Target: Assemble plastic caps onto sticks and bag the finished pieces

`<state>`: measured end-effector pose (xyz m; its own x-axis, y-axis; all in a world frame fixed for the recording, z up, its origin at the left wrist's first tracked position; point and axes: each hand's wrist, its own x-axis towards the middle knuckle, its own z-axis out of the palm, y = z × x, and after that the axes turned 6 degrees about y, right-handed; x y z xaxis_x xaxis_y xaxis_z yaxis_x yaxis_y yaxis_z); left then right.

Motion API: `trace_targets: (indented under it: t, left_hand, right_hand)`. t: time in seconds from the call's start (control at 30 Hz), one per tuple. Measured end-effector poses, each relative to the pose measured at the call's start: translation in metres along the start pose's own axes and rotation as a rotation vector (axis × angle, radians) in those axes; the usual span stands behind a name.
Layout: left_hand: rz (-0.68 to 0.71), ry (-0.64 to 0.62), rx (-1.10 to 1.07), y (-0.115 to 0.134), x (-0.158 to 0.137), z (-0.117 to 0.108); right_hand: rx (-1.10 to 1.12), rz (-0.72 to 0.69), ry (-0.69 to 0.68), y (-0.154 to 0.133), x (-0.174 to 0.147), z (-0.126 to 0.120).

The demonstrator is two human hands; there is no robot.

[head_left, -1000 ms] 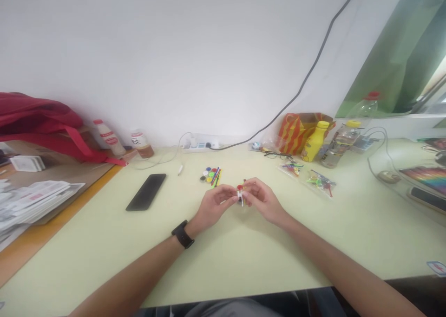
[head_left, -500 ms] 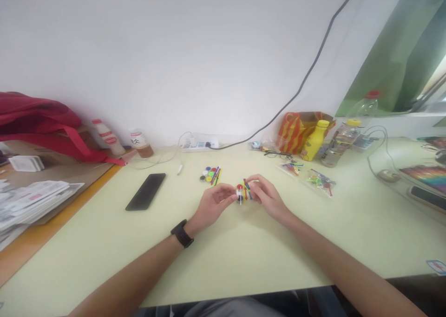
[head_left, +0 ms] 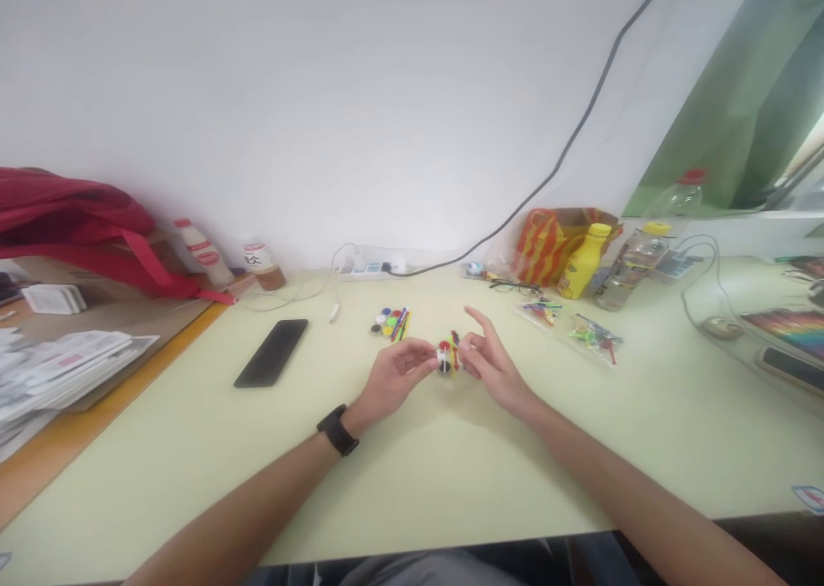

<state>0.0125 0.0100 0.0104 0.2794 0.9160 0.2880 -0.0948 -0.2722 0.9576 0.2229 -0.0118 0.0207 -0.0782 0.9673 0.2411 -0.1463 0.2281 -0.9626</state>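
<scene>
Left grip [head_left: 391, 380], thumb and fingertips pinching the white part of a small multicoloured piece [head_left: 445, 359]; I judge this steadies it from one side. Right grip [head_left: 499, 373], index finger extended, thumb and curled fingers at the piece's other end; whether they pinch it I cannot tell. The piece sits between my two grips, seemingly just above the counter [head_left: 438, 483]. Coloured discs [head_left: 390, 321] and sticks [head_left: 400, 323] lie grouped just beyond the left grip, probably for easy reach. The phone [head_left: 271, 353], farther left of that grip, presumably leaves me working room.
</scene>
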Motion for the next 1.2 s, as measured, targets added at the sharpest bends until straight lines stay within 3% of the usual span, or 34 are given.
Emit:
trace_targets:
  t: [0.17,0.3,0.77,1.07,1.2]
  left_hand:
    - [0.009,0.012,0.019,-0.002,0.001,-0.001]
    - [0.010,0.016,0.025,-0.002,0.001,-0.001]
    - [-0.007,-0.034,-0.014,0.002,-0.001,0.004]
    - [0.070,0.042,0.088,0.002,0.002,0.000]
    - [0.079,0.048,0.102,0.000,0.002,-0.001]
  right_hand:
    - [-0.078,0.075,-0.104,0.007,0.005,-0.008]
    - [-0.016,0.066,-0.045,0.006,0.006,-0.008]
    - [-0.035,0.000,-0.128,0.009,-0.001,0.003]
    - [0.011,0.099,0.041,0.008,0.000,0.003]
    - [0.043,0.198,-0.113,0.008,0.002,0.000]
